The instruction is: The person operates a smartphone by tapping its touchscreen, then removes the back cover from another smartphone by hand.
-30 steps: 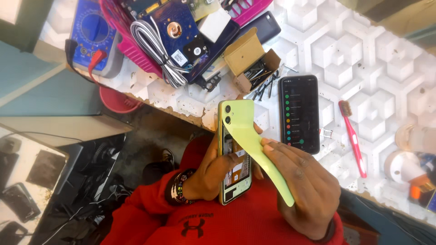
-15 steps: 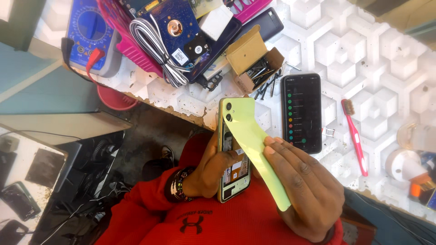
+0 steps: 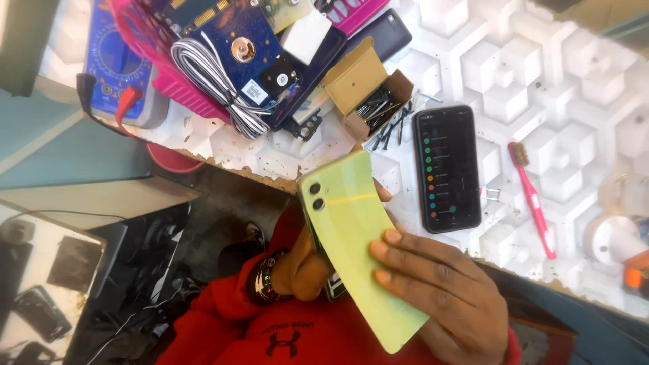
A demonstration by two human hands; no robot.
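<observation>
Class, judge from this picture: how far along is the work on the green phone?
Done: the green back cover stands off the phone body, not flush. In hand: the left hand grips the body, and the right hand presses the cover's edge. Left: the gap remains, and the black phone on the table lies untouched.

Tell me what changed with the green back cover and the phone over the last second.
The green back cover swung further closed over the phone body, hiding most of its insides. The right hand stays pressed on the cover; the left hand still grips the phone's edge. The black phone on the bench lay unmoved.
</observation>
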